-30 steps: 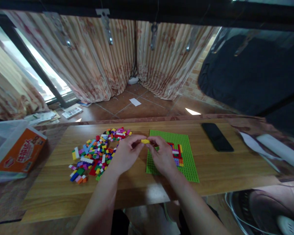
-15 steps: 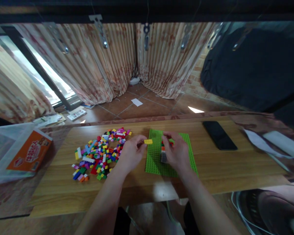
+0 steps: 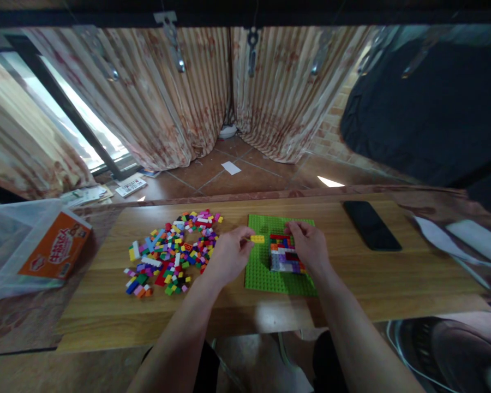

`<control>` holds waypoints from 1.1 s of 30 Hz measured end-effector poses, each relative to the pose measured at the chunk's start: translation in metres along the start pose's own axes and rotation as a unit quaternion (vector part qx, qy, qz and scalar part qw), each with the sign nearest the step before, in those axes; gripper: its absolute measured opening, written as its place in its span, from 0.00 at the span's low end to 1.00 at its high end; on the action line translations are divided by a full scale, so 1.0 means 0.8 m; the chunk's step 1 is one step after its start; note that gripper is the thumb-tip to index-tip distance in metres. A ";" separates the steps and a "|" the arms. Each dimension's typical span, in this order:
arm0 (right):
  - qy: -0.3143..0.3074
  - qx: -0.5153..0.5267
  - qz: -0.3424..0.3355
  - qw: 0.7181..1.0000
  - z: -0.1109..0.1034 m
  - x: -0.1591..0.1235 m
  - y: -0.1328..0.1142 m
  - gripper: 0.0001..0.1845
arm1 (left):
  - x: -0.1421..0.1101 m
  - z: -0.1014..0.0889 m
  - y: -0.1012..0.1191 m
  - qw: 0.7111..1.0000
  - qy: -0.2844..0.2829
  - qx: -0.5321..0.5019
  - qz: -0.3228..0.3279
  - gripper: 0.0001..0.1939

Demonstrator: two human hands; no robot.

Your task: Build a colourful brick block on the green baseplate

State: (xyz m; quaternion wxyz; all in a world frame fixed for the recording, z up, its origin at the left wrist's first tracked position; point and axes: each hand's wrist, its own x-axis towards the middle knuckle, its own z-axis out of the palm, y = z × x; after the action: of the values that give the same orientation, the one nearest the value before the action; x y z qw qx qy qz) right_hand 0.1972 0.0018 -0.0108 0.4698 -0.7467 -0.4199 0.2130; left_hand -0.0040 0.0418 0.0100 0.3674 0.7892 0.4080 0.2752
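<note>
A yellow toy brick (image 3: 257,239) is pinched at its left end by my left hand (image 3: 234,252), above the left part of the green baseplate (image 3: 256,278). On that baseplate stands a block of multicoloured bricks (image 3: 284,266), white, purple, red and blue among them. My right hand (image 3: 311,245) is closed at the right side of this block, fingertips at its far right corner. Whether those fingers hold a brick is hidden. Left of my left hand spreads a loose pile of small coloured bricks (image 3: 174,262) on the wooden table (image 3: 229,311).
A black phone (image 3: 371,225) lies on the table's right part. At the left stands a clear plastic box (image 3: 20,256) with an orange label. White paper (image 3: 445,237) rests by the right end. Metal clips (image 3: 252,52) hang from a dark bar overhead.
My right hand has shifted right, uncovering more of the brick block. The yellow brick in my left hand has moved slightly right, towards the block. The whole view has tilted a little.
</note>
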 end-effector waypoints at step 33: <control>-0.009 -0.014 -0.004 1.000 0.021 -0.011 -0.014 0.20 | -0.001 0.021 0.008 0.992 -0.002 0.122 -0.008 0.11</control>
State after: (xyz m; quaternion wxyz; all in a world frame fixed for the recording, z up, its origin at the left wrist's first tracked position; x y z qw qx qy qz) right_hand 0.1754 0.0056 -0.0094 0.4566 -0.7494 -0.4303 0.2117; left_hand 0.0106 0.0329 0.0050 0.2715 0.8252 0.4444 0.2187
